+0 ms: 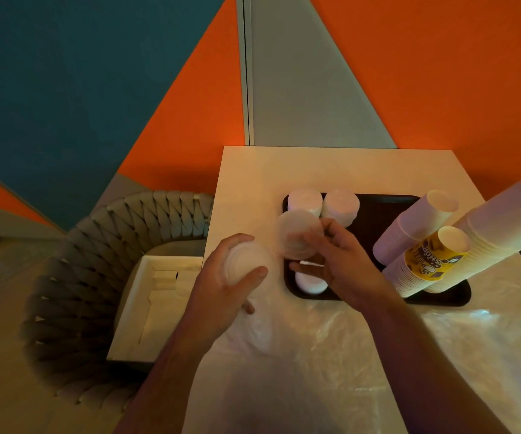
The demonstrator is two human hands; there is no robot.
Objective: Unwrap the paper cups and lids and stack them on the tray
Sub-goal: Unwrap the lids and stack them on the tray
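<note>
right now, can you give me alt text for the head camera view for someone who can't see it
Seen from above, a person's left hand grips a stack of lids in clear plastic wrap, while the right hand holds another lid stack over a dark tray. The tray, on a pale table, already holds lid stacks and leaning stacks of paper cups.

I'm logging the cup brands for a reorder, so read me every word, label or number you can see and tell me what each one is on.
"Shop": printed upside down on the yellow printed cup stack on the tray; the other lettering on that wrap is too blurred to read.
White cup stacks: no print visible.
Lid stacks: no print visible.
Lids held in the left hand and right hand: no text visible.
</note>
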